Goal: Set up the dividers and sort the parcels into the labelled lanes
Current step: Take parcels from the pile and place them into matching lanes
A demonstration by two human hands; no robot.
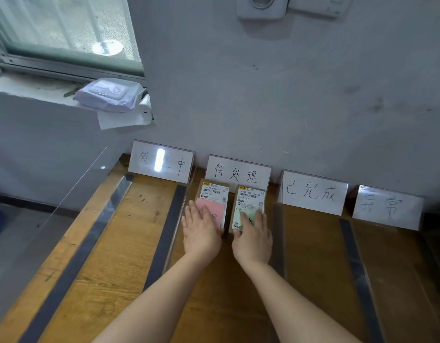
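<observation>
Both hands lie flat, fingers straight and slightly spread, palms down on two small cardboard parcels at the middle of the frame. The left hand (201, 231) presses the left parcel (214, 194), which carries a printed barcode label and a pink sticky note (217, 209). The right hand (253, 240) covers the right parcel (251, 196), with its pale green note (251, 217). The boxes sit side by side, just apart, in the lane under the glossy handwritten sign 待处理 (237, 170). Clear acrylic dividers (179, 219) on dark strips flank that lane on the scuffed, grainy wooden bench (120, 243). Similar signs stand along the grey wall: 处理中 (162, 163) to the left, 已完成 (313, 193) and 异常 (387, 207) to the right. At upper left, a soft lilac wipes pack (107, 94) rests on the window sill.
</observation>
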